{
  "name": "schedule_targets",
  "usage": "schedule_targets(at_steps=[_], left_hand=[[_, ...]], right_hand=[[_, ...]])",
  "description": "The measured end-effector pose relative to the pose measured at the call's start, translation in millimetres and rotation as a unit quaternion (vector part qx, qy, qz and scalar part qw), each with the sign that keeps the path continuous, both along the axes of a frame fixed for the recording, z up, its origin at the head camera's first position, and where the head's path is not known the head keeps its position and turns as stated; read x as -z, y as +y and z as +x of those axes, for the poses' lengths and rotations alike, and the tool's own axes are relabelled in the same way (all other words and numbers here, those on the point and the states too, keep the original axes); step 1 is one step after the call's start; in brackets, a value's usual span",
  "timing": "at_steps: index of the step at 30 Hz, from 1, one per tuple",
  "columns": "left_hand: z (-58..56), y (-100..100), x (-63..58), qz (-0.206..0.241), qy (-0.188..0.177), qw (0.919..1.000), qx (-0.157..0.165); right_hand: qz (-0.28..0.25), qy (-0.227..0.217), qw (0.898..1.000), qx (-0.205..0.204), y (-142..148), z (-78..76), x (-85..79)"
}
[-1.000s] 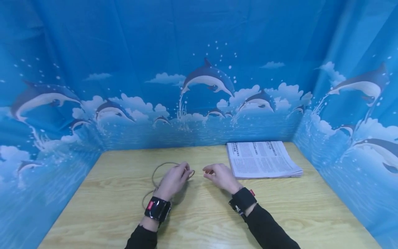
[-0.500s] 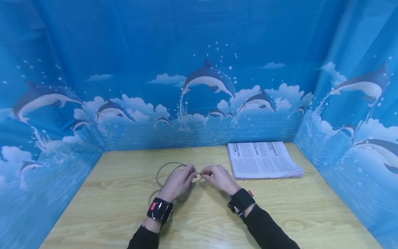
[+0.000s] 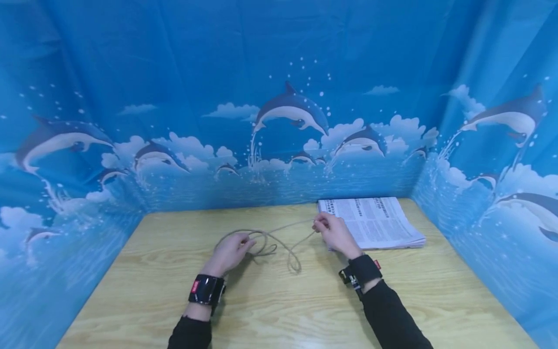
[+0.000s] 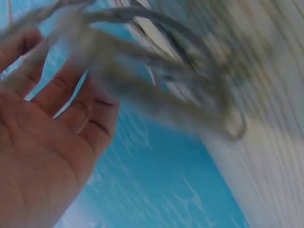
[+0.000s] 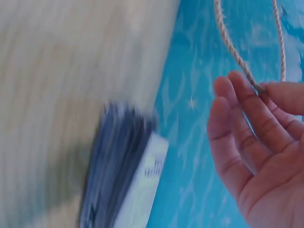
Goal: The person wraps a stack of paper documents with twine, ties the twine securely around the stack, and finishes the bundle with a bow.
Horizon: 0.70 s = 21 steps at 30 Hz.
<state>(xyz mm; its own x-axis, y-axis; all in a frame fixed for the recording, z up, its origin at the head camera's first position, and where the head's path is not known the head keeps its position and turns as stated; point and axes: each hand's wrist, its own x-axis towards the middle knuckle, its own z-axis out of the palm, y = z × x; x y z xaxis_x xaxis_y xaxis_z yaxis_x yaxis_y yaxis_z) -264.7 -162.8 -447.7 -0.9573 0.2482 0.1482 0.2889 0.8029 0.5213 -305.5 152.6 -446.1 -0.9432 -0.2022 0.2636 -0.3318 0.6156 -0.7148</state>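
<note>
A thin tan rope [image 3: 294,265] lies in loose loops and crossings between the two hands. My left hand [image 3: 227,253] holds part of it at the fingertips; in the left wrist view the blurred strands of rope [image 4: 142,95] cross over the fingers, with the palm facing the camera. My right hand [image 3: 336,233] pinches the rope between thumb and forefinger, the other fingers loosely extended. From that pinch two strands lead back leftward, one of them being the twisted rope [image 5: 229,43] in the right wrist view.
A folded stack of newspapers [image 3: 370,225] lies at the back right, its left edge just behind the right hand. The wooden table [image 3: 279,310] is bordered at the back and sides by a blue dolphin-print curtain [image 3: 196,72].
The hands came together at the rope, then parted. My right hand has drawn a length rightward toward the newspapers, while the left shifted leftward. More loops now show between them.
</note>
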Motion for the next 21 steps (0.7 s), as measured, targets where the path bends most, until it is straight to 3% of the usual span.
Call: schedule_targets(at_steps=[5, 9, 12, 15, 21], left_hand=[[-0.7, -19.2, -1.5, 0.027, -0.032, 0.9988, -0.025], [-1.4, -35.8, -6.5, 0.045, -0.027, 0.9980, -0.037], [-1.8, -47.6, -7.6, 0.063, -0.025, 0.9958, -0.062], [-0.9, -59.5, -6.7, 0.078, -0.029, 0.9906, -0.109], [3.1, -88.1, -6.1, 0.086, -0.017, 0.9764, -0.197]], right_hand=[[-0.067, 0.003, 0.997, 0.032, 28.0, -6.0, -6.9], [-0.116, 0.000, 0.991, 0.062, 46.3, -6.9, -11.5], [-0.089, 0.020, 0.992, 0.086, 57.4, -7.1, -14.5], [-0.046, 0.038, 0.994, 0.096, 68.0, -5.8, -19.4], [-0.043, 0.047, 0.992, 0.109, 98.3, 1.6, -32.4]])
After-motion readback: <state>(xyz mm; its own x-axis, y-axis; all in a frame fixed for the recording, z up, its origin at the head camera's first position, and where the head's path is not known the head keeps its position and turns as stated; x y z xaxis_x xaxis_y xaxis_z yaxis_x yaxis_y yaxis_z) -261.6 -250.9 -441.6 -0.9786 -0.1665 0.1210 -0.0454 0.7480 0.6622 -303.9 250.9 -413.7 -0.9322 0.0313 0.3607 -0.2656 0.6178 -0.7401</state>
